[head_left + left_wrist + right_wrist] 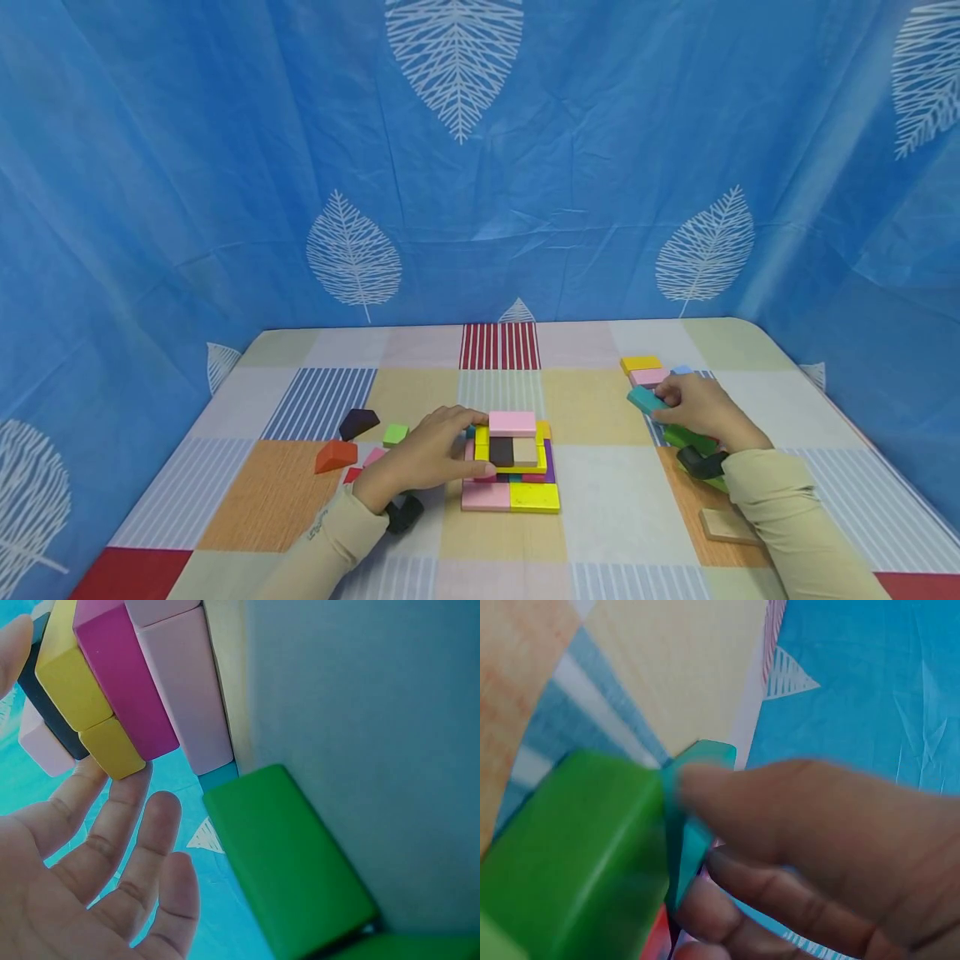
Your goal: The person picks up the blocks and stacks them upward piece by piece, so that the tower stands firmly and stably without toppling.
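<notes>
In the head view a stack of coloured blocks stands mid-table, a pink block on top. My left hand is at the stack's left side, thumb toward the front and fingers toward the back. In the left wrist view its fingers are fairly straight, with fingertips touching the yellow block of the stack. At the right, my right hand pinches a teal block between thumb and fingers. A green block lies close to that hand in the right wrist view.
Near the right hand are an orange-yellow block, a pink block and a wooden block. Left of the stack lie a black block, an orange block and a light green block. Blue curtains surround the table.
</notes>
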{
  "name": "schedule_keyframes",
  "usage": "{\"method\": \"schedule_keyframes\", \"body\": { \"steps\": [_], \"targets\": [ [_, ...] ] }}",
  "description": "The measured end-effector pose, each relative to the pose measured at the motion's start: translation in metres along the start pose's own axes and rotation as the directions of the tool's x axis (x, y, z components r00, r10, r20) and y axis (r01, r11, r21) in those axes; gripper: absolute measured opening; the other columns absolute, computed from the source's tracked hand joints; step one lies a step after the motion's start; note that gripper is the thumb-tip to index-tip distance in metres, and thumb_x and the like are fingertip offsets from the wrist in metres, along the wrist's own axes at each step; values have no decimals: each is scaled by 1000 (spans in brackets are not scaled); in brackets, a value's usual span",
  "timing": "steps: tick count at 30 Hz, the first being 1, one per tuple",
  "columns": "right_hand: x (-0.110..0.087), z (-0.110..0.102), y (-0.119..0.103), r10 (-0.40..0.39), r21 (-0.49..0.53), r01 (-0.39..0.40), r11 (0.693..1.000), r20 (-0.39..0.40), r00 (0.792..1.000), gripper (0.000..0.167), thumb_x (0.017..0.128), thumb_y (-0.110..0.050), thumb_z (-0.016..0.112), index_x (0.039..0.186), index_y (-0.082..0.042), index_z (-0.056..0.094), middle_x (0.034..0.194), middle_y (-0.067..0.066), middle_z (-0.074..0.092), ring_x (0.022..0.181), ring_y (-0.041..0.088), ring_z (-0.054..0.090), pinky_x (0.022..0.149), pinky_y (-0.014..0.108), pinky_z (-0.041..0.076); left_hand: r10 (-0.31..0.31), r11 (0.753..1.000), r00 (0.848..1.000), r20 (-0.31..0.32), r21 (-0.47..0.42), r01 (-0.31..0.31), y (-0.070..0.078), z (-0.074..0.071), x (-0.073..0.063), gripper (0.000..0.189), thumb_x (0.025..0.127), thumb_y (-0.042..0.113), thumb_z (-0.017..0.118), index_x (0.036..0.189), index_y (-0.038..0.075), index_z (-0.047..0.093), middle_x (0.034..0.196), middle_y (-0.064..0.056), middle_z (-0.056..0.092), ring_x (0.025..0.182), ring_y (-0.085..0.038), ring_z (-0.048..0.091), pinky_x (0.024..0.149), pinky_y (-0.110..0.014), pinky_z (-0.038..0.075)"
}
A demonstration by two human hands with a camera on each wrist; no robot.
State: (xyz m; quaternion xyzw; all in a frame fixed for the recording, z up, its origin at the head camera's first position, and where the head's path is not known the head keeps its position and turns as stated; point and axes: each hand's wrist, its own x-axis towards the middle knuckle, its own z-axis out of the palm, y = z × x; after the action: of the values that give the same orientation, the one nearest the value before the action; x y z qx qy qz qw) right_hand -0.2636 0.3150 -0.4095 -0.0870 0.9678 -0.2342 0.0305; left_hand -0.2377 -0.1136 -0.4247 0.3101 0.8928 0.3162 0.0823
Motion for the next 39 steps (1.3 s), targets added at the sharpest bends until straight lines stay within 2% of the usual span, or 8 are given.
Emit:
{"method": "schedule_keyframes", "body": {
  "steps": [8,14,20,26,29,32,36,39],
  "targets": [
    [0,9,-8,-124,62,121,991,44,991,28,87,2,81,113,7,72,99,15,71,89,29,64,80,51,58,0,1000,1000,-1,-7,0,0,0,-1,69,93,37,86,146,1,61,145,-17,63,134,-37,54,117,-65,41],
    [-1,13,-20,-202,76,198,977,41,979,24,85,0,84,106,2,74,96,7,71,83,20,60,73,39,54,0,1000,1000,-1,-6,0,0,0,-1,69,93,37,87,146,0,61,145,-17,63,134,-37,54,117,-64,41],
    [-4,15,-40,-331,151,332,931,-27,943,24,87,-4,85,109,-1,78,97,-1,73,81,8,62,72,29,56,-3,1000,1000,1,-7,3,0,0,-1,69,93,36,86,146,0,60,146,-17,63,135,-37,54,117,-64,41],
    [-10,18,-64,-436,333,449,829,-116,892,24,90,1,83,113,3,77,105,7,75,85,9,64,76,27,60,-12,1000,1000,0,-5,12,1,0,-1,69,93,37,86,146,1,61,147,-17,62,137,-37,53,117,-65,41],
    [-14,21,-74,-460,381,476,793,-138,877,25,91,2,83,115,2,76,109,9,75,88,10,65,82,26,60,-20,1000,1000,1,-5,20,2,-1,-1,69,93,37,87,146,2,61,147,-17,62,137,-37,52,117,-65,41],
    [-18,26,-85,-469,382,491,783,-156,869,27,90,1,84,116,-1,77,110,7,75,90,12,67,86,26,61,-24,1000,1000,1,-7,24,2,-1,-2,69,93,36,87,147,2,61,147,-17,62,137,-37,52,117,-66,42],
    [-24,35,-99,-484,334,511,792,-167,859,27,89,-5,87,115,-7,79,110,0,75,92,13,69,88,29,61,-18,1000,1000,1,-6,18,2,-1,-2,70,93,36,87,148,2,60,148,-17,62,137,-37,52,117,-66,41],
    [-27,43,-107,-519,284,547,787,-175,837,27,88,-6,88,114,-11,80,108,-4,75,90,14,69,85,31,62,-17,1000,1000,-1,-12,17,3,-2,-1,77,92,38,87,153,4,55,149,-16,60,137,-37,51,117,-66,40]
  ]
}}
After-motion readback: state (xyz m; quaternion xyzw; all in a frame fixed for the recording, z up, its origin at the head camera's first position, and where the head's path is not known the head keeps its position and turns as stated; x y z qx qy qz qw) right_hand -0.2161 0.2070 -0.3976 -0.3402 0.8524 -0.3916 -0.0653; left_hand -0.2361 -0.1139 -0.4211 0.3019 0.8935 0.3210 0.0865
